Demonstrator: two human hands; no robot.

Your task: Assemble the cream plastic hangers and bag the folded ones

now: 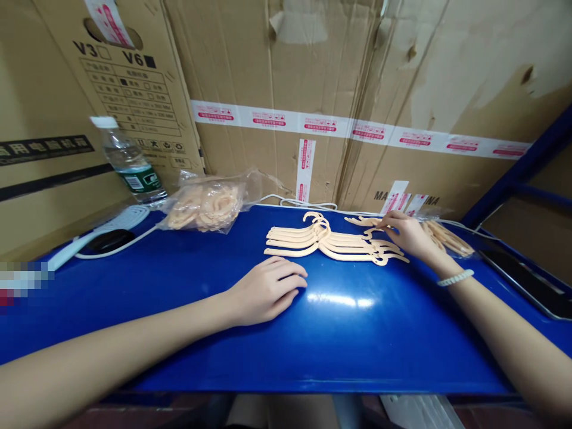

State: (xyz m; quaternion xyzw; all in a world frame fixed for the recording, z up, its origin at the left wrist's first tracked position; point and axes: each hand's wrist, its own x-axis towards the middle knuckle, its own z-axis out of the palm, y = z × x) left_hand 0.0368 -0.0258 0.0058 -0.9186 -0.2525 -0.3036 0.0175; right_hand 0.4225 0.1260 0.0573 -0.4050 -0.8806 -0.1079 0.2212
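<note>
Several beige plastic hangers [292, 243] lie overlapped in a row on the blue table [286, 351], their hooks pointing away from me. My left hand [270, 289] rests on the tabletop just in front of them, fingers loosely bent and holding nothing. At the right end of the row, my right hand [406, 233] pinches a beige hanger piece [374, 231], partly hidden by the fingers. Loose beige pieces [360, 221] lie behind the row, and others [388, 249] lie beneath the right hand.
A clear bag of beige parts [205, 205] sits at the back left, near a water bottle [131, 164] and a white handheld fan [102, 229]. Another bag of beige pieces [449, 237] and a phone [529, 280] are on the right. Cardboard boxes [259, 65] line the back.
</note>
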